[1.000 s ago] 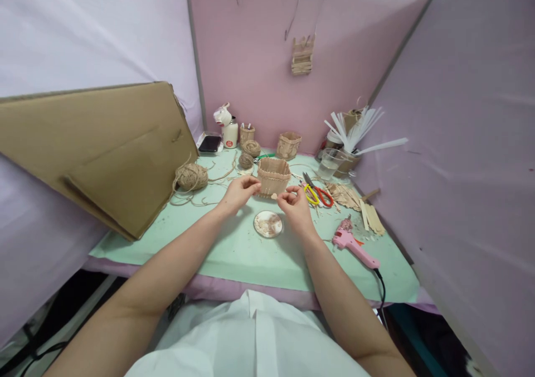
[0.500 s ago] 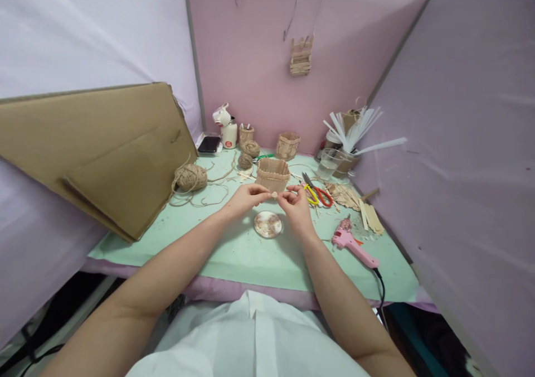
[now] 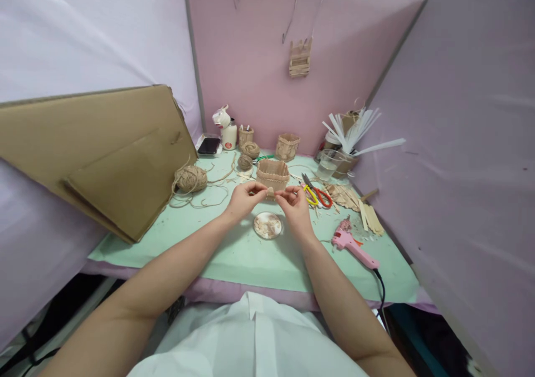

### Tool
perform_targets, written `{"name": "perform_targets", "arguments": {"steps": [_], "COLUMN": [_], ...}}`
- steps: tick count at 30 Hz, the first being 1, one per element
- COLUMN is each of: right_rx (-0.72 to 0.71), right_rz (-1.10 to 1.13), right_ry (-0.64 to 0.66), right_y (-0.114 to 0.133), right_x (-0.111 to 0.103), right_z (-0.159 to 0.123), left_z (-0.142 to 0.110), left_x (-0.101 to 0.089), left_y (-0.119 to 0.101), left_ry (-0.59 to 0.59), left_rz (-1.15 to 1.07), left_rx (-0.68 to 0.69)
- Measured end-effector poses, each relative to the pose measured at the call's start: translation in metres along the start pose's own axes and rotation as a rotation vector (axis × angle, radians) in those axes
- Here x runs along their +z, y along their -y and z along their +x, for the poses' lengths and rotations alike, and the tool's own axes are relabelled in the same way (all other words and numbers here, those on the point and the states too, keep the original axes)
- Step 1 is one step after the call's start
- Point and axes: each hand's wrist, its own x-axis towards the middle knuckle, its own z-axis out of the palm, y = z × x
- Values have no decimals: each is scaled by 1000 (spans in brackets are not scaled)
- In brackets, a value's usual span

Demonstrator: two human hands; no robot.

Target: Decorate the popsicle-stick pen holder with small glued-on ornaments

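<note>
Between my fingertips is a small tan piece (image 3: 270, 192), too small to make out its kind. My left hand (image 3: 246, 199) pinches it from the left. My right hand (image 3: 295, 204) is closed in a pinch at its right side; whether those fingertips grip the same piece is hard to see. Just behind both hands stands a small square basket (image 3: 272, 172) with a braided rim, its lower front partly hidden by the fingers. Below the hands lies a round white dish (image 3: 267, 226) with brownish bits in it.
To the right are scissors (image 3: 321, 194) with red handles, yellow-handled pliers (image 3: 310, 195) and a pink glue gun (image 3: 355, 245) with its cord. A twine ball (image 3: 190, 178) and a leaning cardboard sheet (image 3: 125, 159) occupy the left. Behind stand another basket (image 3: 287, 146) and a plastic cup (image 3: 328, 164).
The small tan piece has shifted slightly left and up and now shows more of its face. Both hands have moved slightly left; their pinching grip looks much the same.
</note>
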Motion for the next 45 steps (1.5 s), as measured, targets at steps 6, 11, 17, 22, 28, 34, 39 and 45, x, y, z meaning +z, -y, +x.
{"name": "perform_targets", "arguments": {"steps": [6,11,17,22,28,34,39,45], "right_rx": [-2,-38,-1,92,168,16,-94,-108], "right_rz": [77,144,181,293,253,124,13,-47], "right_ry": [64,169,200,230,256,61,13,53], "right_y": [-4,-3,1,7,7,6,2,-5], "right_x": [-2,-3,-3,-5,-8,-7,-5,-5], "right_z": [3,2,1,0,2,4,4,5], "left_z": [-6,-10,-10,-8,-3,-2,-3,-2], "left_x": [-12,-14,-14,-15,-13,-4,10,16], "left_y": [4,5,5,4,7,7,6,11], "left_ry": [9,59,48,4,-61,-22,158,107], "left_rz": [391,427,535,582,610,419,161,67], "left_rx": [658,748,796,940,1133,573,105,-27]}}
